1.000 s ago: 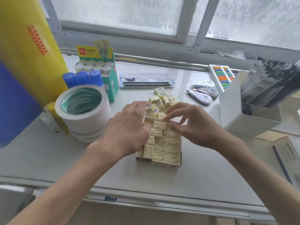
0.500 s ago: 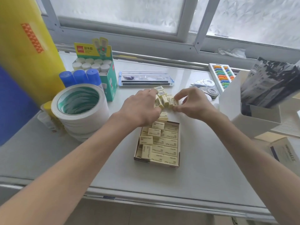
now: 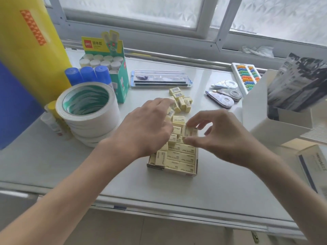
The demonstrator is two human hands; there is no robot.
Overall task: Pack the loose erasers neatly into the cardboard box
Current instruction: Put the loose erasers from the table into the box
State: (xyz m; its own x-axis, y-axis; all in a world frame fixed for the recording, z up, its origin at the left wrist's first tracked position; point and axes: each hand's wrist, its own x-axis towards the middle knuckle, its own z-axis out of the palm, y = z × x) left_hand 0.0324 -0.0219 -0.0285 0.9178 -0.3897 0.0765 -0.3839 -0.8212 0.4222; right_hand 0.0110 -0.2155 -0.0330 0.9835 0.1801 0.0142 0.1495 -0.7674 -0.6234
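A shallow cardboard box [image 3: 177,171] sits at the table's middle, filled with rows of pale yellow erasers [image 3: 180,156]. Behind it lies a loose pile of erasers [image 3: 180,99]. My right hand [image 3: 217,138] hovers over the box's far right corner, thumb and fingers pinching an eraser [image 3: 190,132] held upright. My left hand [image 3: 146,129] is over the box's far left part, fingers curled around an eraser [image 3: 170,113] near the pile. The left hand hides part of the box.
A stack of white tape rolls [image 3: 88,110] stands left, with blue-capped glue sticks [image 3: 86,75] and a green glue display box [image 3: 109,64] behind. A ruler set [image 3: 159,79], correction tapes [image 3: 224,96], an abacus [image 3: 246,76] and white boxes [image 3: 270,117] lie behind and right.
Both hands drew back from the loose pile toward the box, each carrying an eraser. The right hand now holds its eraser over the box's far right corner.
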